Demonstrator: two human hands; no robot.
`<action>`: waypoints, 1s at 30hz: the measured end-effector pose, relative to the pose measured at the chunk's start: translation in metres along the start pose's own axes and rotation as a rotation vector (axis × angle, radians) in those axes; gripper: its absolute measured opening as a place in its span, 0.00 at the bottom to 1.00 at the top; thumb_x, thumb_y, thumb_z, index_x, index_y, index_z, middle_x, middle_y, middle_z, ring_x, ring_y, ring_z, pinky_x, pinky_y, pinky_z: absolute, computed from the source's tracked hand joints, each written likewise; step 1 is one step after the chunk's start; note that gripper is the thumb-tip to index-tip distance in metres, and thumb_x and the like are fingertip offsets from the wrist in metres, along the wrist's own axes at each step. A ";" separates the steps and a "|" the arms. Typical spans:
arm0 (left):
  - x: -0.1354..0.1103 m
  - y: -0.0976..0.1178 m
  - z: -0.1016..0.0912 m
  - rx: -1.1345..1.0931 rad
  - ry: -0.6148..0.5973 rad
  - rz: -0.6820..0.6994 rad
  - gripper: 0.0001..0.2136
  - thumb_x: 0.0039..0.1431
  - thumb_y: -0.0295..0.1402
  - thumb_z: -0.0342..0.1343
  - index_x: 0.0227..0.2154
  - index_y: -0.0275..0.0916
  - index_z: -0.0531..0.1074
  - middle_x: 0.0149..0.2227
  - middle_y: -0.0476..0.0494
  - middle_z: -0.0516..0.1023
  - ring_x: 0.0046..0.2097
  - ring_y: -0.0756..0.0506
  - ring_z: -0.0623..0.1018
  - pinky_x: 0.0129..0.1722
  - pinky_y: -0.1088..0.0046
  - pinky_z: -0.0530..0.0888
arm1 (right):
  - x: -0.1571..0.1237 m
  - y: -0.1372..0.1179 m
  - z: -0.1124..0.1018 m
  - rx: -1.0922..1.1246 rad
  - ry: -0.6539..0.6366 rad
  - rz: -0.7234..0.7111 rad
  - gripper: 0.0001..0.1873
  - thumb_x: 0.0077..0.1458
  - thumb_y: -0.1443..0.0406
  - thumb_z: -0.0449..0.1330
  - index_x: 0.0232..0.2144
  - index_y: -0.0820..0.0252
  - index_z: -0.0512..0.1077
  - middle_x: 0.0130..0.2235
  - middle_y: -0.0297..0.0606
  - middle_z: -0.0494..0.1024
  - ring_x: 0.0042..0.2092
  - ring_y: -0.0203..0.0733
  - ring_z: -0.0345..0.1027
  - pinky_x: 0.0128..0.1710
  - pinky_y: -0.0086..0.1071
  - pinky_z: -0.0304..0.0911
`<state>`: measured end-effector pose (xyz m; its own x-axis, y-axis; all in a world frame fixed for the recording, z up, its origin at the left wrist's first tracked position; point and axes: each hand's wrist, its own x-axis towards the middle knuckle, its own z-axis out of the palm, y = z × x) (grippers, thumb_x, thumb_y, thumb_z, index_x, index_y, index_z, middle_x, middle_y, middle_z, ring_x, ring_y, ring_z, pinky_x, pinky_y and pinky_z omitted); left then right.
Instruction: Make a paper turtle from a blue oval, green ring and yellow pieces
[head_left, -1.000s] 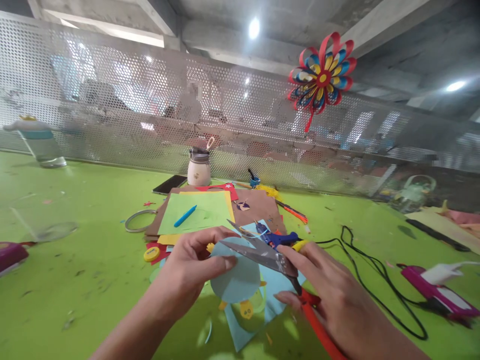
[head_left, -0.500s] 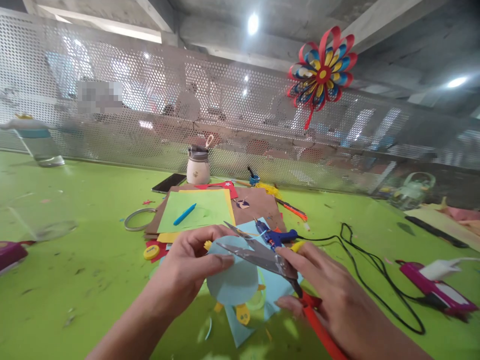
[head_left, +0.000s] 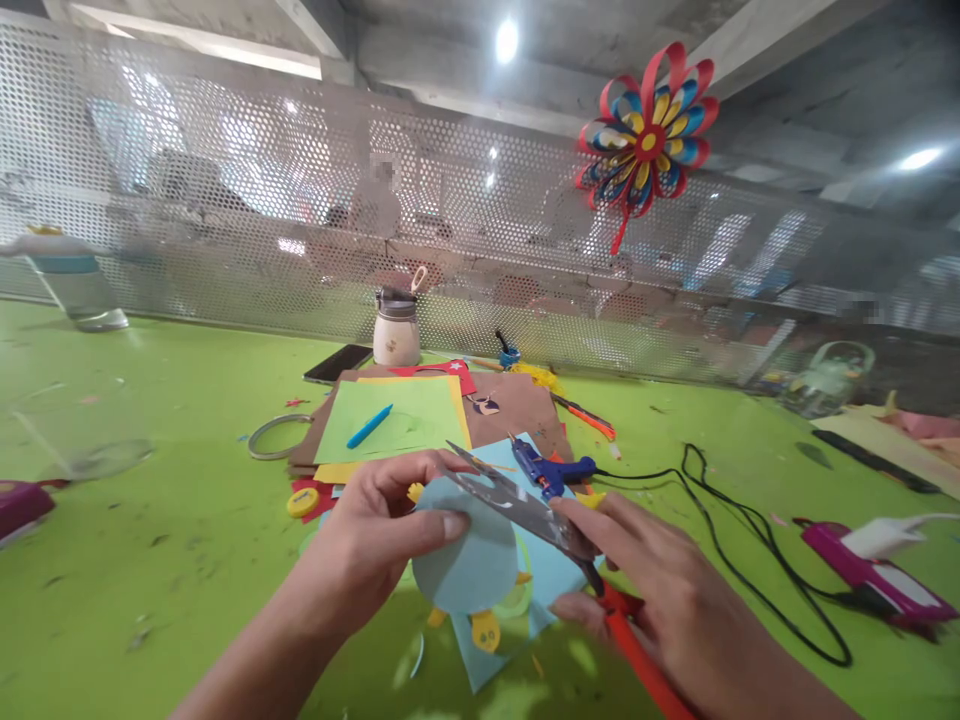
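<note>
My left hand (head_left: 375, 535) pinches a round light-blue paper disc (head_left: 469, 560) by its left edge, thumb on top. My right hand (head_left: 664, 600) grips red-handled scissors (head_left: 525, 505), whose grey blades lie across the disc's upper edge and point up and left. Under the disc lie a light-blue sheet (head_left: 547, 570) and small yellow paper pieces (head_left: 486, 630). A blue glue gun (head_left: 551, 470) rests just beyond the blades.
A stack of green, yellow and brown paper (head_left: 405, 420) with a blue pen (head_left: 369, 427) lies ahead. A black cord (head_left: 742, 540) loops right toward a magenta tool (head_left: 877, 580). A jar (head_left: 396, 330), a phone (head_left: 337, 365) and a tape ring (head_left: 274, 437) sit further back, before a perforated screen (head_left: 225, 200).
The scissor blades have closed slightly along the disc's upper edge. Both hands have stayed in nearly the same place.
</note>
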<state>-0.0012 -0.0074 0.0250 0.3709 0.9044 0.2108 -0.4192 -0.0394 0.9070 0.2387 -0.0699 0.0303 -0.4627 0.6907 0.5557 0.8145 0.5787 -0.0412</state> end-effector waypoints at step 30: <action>0.000 0.005 0.000 0.056 -0.044 -0.037 0.05 0.44 0.26 0.67 0.26 0.41 0.80 0.35 0.47 0.80 0.36 0.47 0.76 0.33 0.76 0.75 | -0.002 0.000 -0.002 -0.001 0.000 -0.012 0.26 0.66 0.53 0.47 0.47 0.69 0.74 0.37 0.53 0.80 0.32 0.48 0.77 0.27 0.35 0.75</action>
<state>-0.0032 -0.0077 0.0291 0.4214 0.8864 0.1916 -0.3582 -0.0314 0.9331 0.2408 -0.0720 0.0309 -0.4726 0.6835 0.5564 0.8091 0.5867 -0.0335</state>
